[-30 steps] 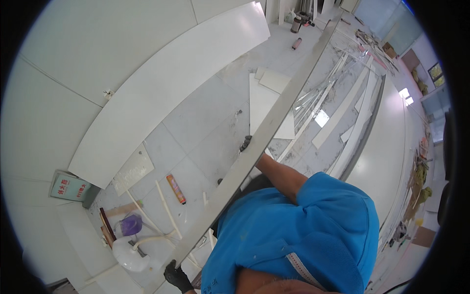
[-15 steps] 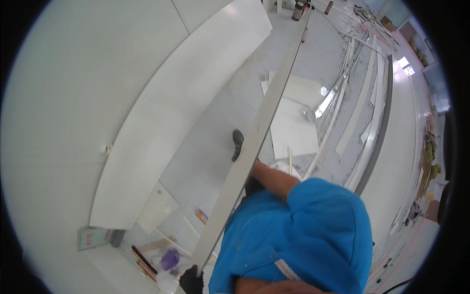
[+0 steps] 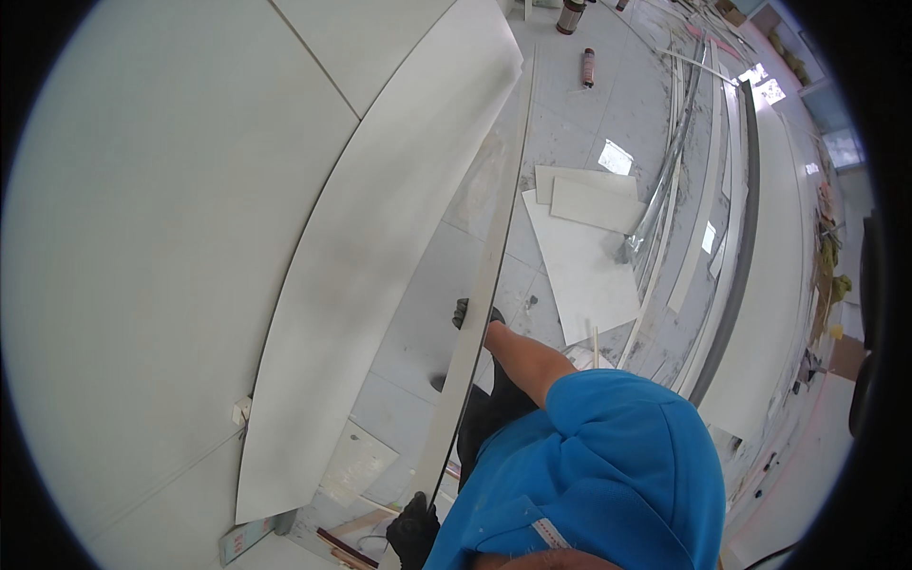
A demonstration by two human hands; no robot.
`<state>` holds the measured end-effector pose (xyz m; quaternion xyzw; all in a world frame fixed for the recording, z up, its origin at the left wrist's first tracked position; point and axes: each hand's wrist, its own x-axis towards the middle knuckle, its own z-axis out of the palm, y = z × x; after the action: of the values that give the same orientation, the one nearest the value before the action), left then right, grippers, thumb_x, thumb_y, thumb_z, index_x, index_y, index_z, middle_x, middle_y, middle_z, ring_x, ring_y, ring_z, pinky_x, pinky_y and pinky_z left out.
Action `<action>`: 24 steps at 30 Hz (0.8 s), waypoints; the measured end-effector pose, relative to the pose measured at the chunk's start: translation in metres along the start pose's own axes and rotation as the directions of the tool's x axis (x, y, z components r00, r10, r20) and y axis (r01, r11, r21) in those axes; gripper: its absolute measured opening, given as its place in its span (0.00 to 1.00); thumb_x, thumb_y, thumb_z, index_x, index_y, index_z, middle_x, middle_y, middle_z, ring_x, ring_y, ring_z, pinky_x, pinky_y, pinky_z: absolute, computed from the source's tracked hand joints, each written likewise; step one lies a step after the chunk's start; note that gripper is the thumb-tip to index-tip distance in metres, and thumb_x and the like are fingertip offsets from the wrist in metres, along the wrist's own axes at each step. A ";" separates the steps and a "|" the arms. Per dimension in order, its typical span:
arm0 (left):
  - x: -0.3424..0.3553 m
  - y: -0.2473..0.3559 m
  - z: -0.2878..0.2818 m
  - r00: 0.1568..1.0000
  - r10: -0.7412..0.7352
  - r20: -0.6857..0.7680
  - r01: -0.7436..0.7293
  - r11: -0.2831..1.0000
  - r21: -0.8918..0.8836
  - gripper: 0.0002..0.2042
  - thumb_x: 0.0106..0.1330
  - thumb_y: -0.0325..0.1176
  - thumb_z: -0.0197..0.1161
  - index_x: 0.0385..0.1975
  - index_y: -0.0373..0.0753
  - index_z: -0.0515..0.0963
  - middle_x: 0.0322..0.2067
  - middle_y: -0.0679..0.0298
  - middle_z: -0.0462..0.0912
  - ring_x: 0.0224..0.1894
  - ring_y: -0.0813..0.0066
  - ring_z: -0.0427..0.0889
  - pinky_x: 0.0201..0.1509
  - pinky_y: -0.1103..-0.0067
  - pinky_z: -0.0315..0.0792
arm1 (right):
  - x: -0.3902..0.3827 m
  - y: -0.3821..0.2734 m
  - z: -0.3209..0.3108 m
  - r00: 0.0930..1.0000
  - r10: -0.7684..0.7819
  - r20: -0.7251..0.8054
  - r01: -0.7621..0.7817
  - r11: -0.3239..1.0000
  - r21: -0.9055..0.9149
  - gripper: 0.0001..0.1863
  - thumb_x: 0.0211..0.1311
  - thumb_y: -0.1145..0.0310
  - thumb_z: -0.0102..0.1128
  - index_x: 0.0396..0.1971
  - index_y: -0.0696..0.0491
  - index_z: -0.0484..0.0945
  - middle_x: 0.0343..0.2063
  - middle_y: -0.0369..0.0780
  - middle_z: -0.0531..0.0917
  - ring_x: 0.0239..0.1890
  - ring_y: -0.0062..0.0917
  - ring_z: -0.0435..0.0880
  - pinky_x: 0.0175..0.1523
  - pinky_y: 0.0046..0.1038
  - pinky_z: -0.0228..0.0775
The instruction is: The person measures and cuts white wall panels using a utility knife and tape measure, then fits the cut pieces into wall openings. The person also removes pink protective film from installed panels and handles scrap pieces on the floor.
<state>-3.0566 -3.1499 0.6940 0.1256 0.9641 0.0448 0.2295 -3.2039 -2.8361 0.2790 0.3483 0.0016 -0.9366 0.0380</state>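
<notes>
A long, narrow white panel [image 3: 454, 399] with a dark edge runs from the lower middle up toward the top of the view. Close to its lower end, my black-gloved left hand [image 3: 413, 527] is closed on it. Farther up, my right hand [image 3: 463, 313] wraps around the same panel; its dark gloved fingers show on the left side and the bare forearm comes in from the right. The panel hides part of that hand.
A wide white board [image 3: 351, 275] lies along the wall [image 3: 142, 237] on the left. On the floor are white sheets [image 3: 584, 266], a shiny metal strip [image 3: 670, 171], a sealant tube [image 3: 588, 68] and a brown canister [image 3: 570, 17]. A large white panel [image 3: 774, 256] lies at right.
The narrow panel's far end has swung left in view, so it lies more nearly upright in the picture. My left hand appears farther right. The view itself has shifted too.
</notes>
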 end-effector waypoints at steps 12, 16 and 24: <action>0.148 -0.151 0.072 0.912 0.231 0.340 -0.250 0.968 0.012 0.11 0.61 0.37 0.58 0.41 0.44 0.78 0.25 0.63 0.80 0.26 0.65 0.80 0.28 0.68 0.72 | 0.102 0.026 -0.036 0.955 -0.292 -0.047 0.111 0.502 -0.858 0.24 0.65 0.44 0.45 0.49 0.49 0.69 0.33 0.37 0.76 0.33 0.29 0.76 0.34 0.33 0.69; 0.184 -0.228 0.169 0.950 0.281 0.137 -0.278 0.960 -0.040 0.11 0.61 0.37 0.58 0.42 0.45 0.78 0.27 0.64 0.81 0.28 0.66 0.80 0.31 0.68 0.73 | 0.023 -0.015 -0.031 0.985 -0.128 -0.117 -0.039 0.492 -0.869 0.23 0.65 0.53 0.51 0.52 0.53 0.69 0.46 0.40 0.78 0.48 0.28 0.78 0.51 0.30 0.71; 0.282 -0.318 0.342 0.998 -0.053 0.037 0.054 0.998 -0.039 0.12 0.60 0.35 0.57 0.44 0.48 0.78 0.31 0.63 0.83 0.32 0.65 0.82 0.38 0.68 0.74 | -0.218 -0.082 -0.059 0.639 -0.405 -0.654 -0.521 0.398 -0.755 0.22 0.66 0.49 0.48 0.48 0.51 0.72 0.42 0.38 0.79 0.44 0.26 0.79 0.46 0.30 0.71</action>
<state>-3.2148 -3.3723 0.2220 0.0960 0.9618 0.0555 0.2505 -3.0070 -2.7369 0.3751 0.6268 0.5156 -0.5257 0.2548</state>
